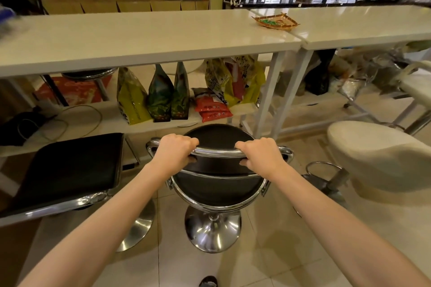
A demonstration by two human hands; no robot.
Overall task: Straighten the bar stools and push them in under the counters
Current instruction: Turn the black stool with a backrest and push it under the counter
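1. Head view: both hands grip the chrome backrest rail (219, 152) of a round black bar stool (218, 184). The left hand (173, 150) is clamped on the rail's left part and the right hand (260, 154) on its right part, fingers curled over the top, with a stretch of bare rail between them.
2. The round stool stands on the tiled floor (268, 251) on a chrome pedestal base (212, 228), in front of the white bench (140, 37); its seat is short of the bench edge, not yet under it.
3. Just to its left stands a square black stool (70, 170), also outside the bench.
4. To the right a cream stool (377, 154) stands apart, before a second white bench (363, 23).
5. Another dark stool seat (89, 73) sits tucked under the first bench at left.
6. On the lower shelf (163, 123) under the bench stand coloured bags (161, 95) and red packets (213, 108).
7. A woven tray (275, 21) lies where the two benches meet.
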